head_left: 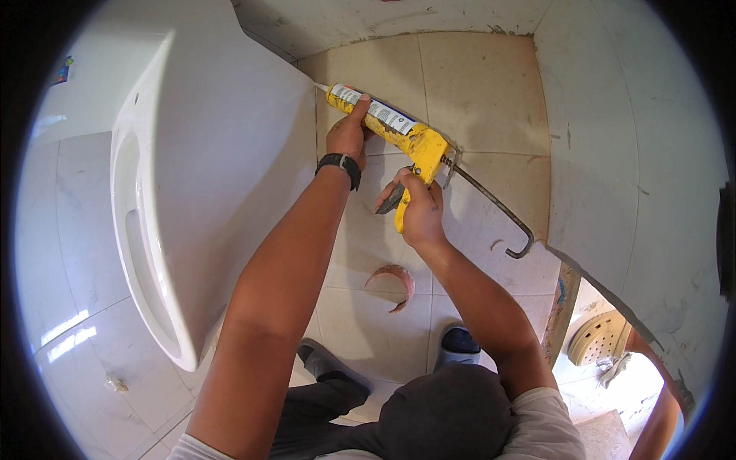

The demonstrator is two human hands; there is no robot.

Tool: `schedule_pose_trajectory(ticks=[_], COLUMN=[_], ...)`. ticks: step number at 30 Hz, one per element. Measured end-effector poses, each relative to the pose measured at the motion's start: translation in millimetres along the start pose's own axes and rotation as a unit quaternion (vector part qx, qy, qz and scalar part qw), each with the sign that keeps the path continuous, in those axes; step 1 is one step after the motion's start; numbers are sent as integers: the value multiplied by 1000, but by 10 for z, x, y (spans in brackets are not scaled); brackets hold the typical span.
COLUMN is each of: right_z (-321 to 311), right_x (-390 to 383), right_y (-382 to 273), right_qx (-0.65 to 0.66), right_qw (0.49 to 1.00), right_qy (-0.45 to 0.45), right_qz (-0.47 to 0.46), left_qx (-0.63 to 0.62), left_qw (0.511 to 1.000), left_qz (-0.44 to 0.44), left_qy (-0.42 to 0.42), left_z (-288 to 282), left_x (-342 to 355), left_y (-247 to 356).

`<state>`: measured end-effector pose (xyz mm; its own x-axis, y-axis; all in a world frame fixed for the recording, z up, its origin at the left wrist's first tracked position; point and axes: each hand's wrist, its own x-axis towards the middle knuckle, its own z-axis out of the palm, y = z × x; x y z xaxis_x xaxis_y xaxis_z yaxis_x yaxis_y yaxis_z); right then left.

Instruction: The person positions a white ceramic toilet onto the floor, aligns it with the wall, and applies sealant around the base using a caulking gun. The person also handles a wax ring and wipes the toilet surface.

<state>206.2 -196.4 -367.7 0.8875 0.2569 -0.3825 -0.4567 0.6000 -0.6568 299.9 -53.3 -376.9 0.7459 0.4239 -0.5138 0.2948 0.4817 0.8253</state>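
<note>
A yellow caulking gun (425, 157) lies slantwise across my two hands, loaded with a sealant cartridge (383, 116) with a white label. My left hand (349, 139) is closed around the front of its barrel. Lower down, my right hand (420, 211) grips the handle, fingers at the dark trigger (392, 198). The pale nozzle (321, 87) points up and left, its tip at the edge of a large white ceramic fixture (230, 153); whether it touches cannot be made out. From the back of the gun the hooked metal rod (494, 201) sticks out to the right.
Beige tiles (483, 92) cover the floor, with a curved reddish scrap (399, 284) near my feet in grey slip-ons (333, 362). A pale wall (598, 138) stands at the right. Past its broken lower edge show a tan holed clog (598, 337) and a bare limb (658, 422).
</note>
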Motion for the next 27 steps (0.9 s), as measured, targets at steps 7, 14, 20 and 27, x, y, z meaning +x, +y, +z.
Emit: schedule_pose_trajectory(ticks=[7, 14, 20, 27], right_z=[-4, 8, 21, 53], right_x=[-30, -55, -80, -163], right_y=[38, 75, 86, 65], right_qx=[-10, 6, 8, 9], right_qw=[1000, 1000, 1000, 1000], right_qy=[9, 19, 17, 18], right_qz=[0, -3, -1, 4], left_qx=[10, 8, 22, 22], left_qw=[1000, 1000, 999, 999], left_qz=[-7, -1, -17, -18], left_qy=[2, -3, -18, -14], left_z=[-6, -31, -55, -67], left_x=[-55, -61, -47, -76], left_y=[15, 9, 8, 31])
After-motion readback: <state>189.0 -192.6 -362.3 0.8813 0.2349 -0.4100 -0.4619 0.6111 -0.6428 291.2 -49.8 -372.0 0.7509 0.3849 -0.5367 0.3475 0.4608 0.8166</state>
